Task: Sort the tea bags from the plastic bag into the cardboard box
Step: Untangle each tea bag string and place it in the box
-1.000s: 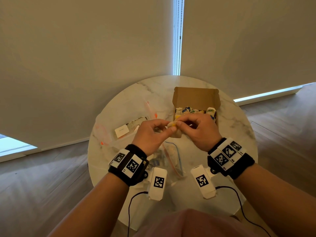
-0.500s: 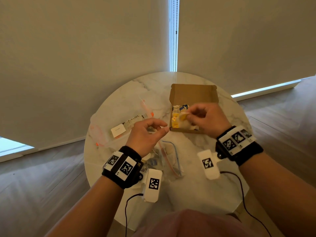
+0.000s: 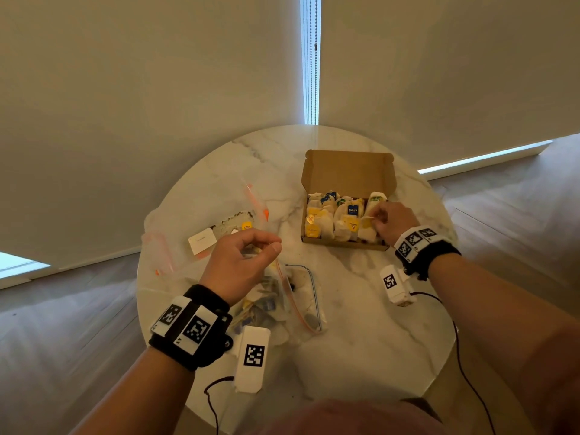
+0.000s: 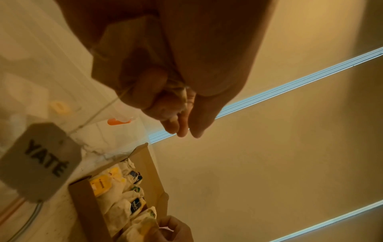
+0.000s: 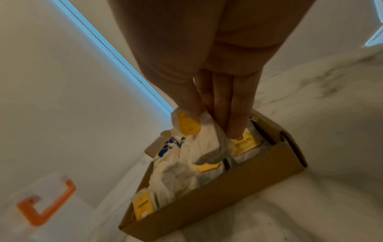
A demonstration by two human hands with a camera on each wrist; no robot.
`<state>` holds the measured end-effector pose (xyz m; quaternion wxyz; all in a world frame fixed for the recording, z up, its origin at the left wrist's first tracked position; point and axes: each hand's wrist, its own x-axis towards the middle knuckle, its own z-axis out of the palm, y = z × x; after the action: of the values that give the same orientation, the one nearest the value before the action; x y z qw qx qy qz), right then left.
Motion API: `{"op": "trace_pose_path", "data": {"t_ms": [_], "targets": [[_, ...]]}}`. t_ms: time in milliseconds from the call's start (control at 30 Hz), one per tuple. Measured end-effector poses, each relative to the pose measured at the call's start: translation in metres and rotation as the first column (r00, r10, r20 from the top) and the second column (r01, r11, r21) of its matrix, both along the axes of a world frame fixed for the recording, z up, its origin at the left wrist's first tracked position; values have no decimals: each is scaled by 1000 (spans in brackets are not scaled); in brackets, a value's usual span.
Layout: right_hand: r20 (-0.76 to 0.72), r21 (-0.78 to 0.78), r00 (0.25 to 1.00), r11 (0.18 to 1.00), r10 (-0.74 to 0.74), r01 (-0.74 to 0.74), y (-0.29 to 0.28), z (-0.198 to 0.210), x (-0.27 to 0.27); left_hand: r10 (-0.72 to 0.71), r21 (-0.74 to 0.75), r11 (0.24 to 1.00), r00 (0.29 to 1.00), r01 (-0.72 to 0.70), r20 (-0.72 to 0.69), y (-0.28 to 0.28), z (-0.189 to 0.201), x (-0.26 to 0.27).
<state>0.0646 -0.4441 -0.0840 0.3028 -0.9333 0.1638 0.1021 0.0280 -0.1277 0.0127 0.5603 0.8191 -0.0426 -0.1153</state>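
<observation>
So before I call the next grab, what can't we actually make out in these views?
- Count of tea bags left in the plastic bag: head view, left hand and wrist camera cover it.
- Right end of the cardboard box: right hand hides it.
- Tag string's far end: left wrist view, lost inside the curled fingers.
- Print on the tea bag tags: too blurred.

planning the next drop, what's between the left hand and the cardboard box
In the head view, only bare marble table separates the left hand from the cardboard box. An orange bag slider lies just farther back, off that line.
</observation>
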Motion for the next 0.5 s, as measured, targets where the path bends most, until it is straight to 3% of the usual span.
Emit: {"op": "trace_pose_path", "data": {"t_ms": [367, 500], "targets": [[-201, -168, 968, 968, 153, -188, 15, -22, 23, 12, 41, 999, 1000, -12, -6, 4, -6, 5], [-191, -260, 975, 952, 111, -159, 17, -15, 28, 31, 20, 999, 999, -31, -14, 1, -4, 6]]}}
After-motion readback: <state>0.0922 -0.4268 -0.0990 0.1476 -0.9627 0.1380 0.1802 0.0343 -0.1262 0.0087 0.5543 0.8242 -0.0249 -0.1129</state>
